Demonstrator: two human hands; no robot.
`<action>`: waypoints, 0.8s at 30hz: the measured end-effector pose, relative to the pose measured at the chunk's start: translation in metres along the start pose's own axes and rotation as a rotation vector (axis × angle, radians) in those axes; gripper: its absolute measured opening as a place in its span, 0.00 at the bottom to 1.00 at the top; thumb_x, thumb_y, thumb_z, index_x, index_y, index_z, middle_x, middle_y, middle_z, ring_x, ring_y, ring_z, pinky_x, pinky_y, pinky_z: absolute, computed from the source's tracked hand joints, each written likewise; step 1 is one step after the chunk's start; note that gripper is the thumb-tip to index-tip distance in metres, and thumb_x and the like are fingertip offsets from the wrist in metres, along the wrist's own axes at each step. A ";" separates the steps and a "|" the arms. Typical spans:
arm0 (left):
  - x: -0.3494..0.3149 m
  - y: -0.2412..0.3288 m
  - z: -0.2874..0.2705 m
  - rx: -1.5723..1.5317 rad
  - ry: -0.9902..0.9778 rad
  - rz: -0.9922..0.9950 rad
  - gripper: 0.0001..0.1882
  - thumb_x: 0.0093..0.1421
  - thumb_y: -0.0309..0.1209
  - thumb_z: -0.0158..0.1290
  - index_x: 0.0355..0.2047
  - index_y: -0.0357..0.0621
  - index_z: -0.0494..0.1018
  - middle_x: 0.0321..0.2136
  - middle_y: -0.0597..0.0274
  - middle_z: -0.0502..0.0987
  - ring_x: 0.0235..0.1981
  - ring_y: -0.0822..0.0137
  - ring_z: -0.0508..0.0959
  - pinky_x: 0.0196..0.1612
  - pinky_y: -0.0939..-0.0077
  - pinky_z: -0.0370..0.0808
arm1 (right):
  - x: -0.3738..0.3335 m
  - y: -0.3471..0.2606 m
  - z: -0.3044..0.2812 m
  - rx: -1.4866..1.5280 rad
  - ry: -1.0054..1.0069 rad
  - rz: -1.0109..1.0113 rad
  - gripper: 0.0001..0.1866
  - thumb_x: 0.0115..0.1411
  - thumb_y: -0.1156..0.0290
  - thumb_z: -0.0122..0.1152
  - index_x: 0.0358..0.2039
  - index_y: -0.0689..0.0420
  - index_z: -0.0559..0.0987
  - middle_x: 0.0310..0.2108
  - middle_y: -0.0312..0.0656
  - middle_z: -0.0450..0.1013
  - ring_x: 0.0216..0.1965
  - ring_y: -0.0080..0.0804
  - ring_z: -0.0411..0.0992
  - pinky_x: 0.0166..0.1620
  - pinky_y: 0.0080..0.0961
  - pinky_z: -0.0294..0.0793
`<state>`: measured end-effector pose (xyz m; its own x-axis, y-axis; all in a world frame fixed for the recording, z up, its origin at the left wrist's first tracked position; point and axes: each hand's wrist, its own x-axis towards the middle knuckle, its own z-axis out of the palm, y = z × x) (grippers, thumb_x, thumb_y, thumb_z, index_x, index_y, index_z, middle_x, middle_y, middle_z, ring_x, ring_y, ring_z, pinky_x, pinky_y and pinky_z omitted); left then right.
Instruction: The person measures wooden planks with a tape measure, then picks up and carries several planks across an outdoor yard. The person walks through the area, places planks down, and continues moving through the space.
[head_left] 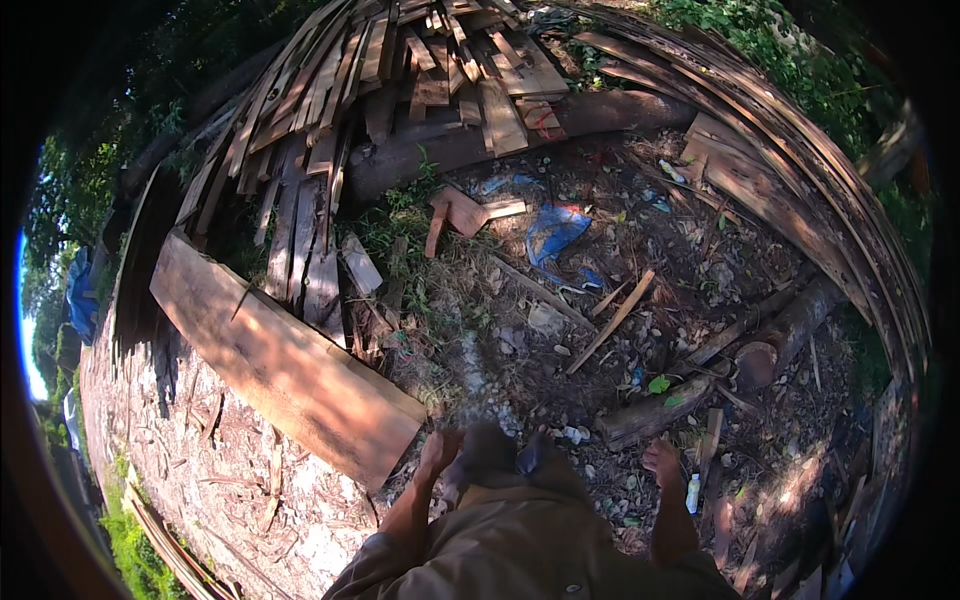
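Note:
My left hand [441, 450] hangs beside my leg, its fingers loosely curled with nothing visible in them. Close to it, apart by a small gap, lies the near end of a wide sawn board [290, 360], which slants up toward the left. On my other side, my right hand [661, 459] hangs over the littered ground, its fingers curled in and no object showing in them. Near that hand are a small bottle with a pale label [693, 494] and a log [650, 415]. Both hands are apart from these things.
A big pile of sawn planks [400, 60] rests over a thick log [440, 145] ahead. Long stacked boards [800, 150] curve along the right. Blue plastic sheeting [555, 235], a narrow wood strip [612, 322] and a cut log end [757, 364] lie on leaf-strewn ground.

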<state>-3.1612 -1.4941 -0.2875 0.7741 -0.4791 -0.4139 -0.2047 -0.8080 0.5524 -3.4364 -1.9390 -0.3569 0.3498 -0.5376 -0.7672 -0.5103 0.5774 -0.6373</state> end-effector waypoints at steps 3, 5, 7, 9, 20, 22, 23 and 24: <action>0.000 -0.016 0.011 -0.100 -0.016 -0.061 0.18 0.61 0.39 0.41 0.29 0.38 0.75 0.24 0.48 0.77 0.27 0.51 0.78 0.30 0.61 0.73 | 0.018 -0.022 0.001 -0.105 -0.020 0.014 0.26 0.57 0.59 0.55 0.49 0.65 0.68 0.39 0.51 0.70 0.38 0.45 0.73 0.37 0.39 0.76; -0.017 -0.035 0.026 -0.373 0.042 -0.368 0.22 0.63 0.43 0.39 0.28 0.37 0.75 0.22 0.51 0.77 0.25 0.55 0.78 0.29 0.64 0.73 | 0.025 -0.023 0.010 -0.100 -0.093 0.044 0.26 0.57 0.58 0.54 0.49 0.65 0.68 0.38 0.50 0.71 0.37 0.44 0.73 0.36 0.37 0.77; -0.038 -0.052 0.038 -0.570 0.036 -0.594 0.26 0.63 0.48 0.38 0.28 0.36 0.75 0.21 0.55 0.77 0.23 0.60 0.77 0.27 0.66 0.73 | 0.027 -0.013 0.023 -0.093 -0.044 0.038 0.25 0.57 0.59 0.54 0.49 0.64 0.68 0.36 0.49 0.72 0.35 0.43 0.74 0.34 0.37 0.77; -0.064 -0.062 0.045 -0.702 -0.029 -0.726 0.30 0.63 0.53 0.38 0.29 0.36 0.75 0.20 0.58 0.77 0.22 0.64 0.76 0.26 0.68 0.72 | 0.028 0.000 0.035 -0.137 -0.103 0.082 0.24 0.57 0.59 0.55 0.48 0.62 0.69 0.35 0.48 0.72 0.34 0.42 0.74 0.34 0.38 0.77; 0.024 -0.074 0.075 -0.494 -0.009 -0.617 0.31 0.60 0.56 0.40 0.28 0.37 0.76 0.19 0.59 0.77 0.21 0.62 0.76 0.24 0.68 0.71 | 0.041 0.019 0.073 -0.126 -0.231 0.263 0.14 0.54 0.63 0.59 0.38 0.57 0.75 0.30 0.44 0.74 0.26 0.37 0.75 0.28 0.36 0.77; 0.085 -0.088 0.073 -0.564 -0.036 -0.521 0.31 0.60 0.57 0.41 0.29 0.38 0.75 0.21 0.60 0.76 0.22 0.65 0.75 0.25 0.70 0.71 | 0.052 -0.003 0.076 -0.154 -0.193 0.223 0.12 0.57 0.65 0.54 0.39 0.56 0.74 0.31 0.45 0.73 0.26 0.37 0.75 0.27 0.34 0.77; 0.108 -0.092 0.070 -0.587 -0.046 -0.480 0.31 0.59 0.58 0.41 0.29 0.38 0.75 0.22 0.61 0.76 0.22 0.67 0.75 0.25 0.71 0.71 | 0.058 -0.014 0.079 -0.164 -0.191 0.175 0.13 0.59 0.63 0.52 0.40 0.56 0.74 0.33 0.46 0.73 0.28 0.37 0.76 0.27 0.32 0.77; 0.126 -0.093 0.065 -0.687 -0.028 -0.494 0.31 0.59 0.58 0.41 0.29 0.38 0.74 0.22 0.61 0.75 0.22 0.67 0.74 0.25 0.72 0.71 | 0.066 -0.026 0.082 -0.086 -0.216 0.130 0.12 0.58 0.63 0.53 0.40 0.55 0.74 0.32 0.45 0.73 0.28 0.36 0.75 0.26 0.30 0.77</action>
<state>-3.0835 -1.5018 -0.4383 0.6620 -0.1408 -0.7362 0.5700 -0.5432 0.6165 -3.3354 -1.9390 -0.3966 0.4320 -0.3136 -0.8456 -0.6238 0.5733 -0.5313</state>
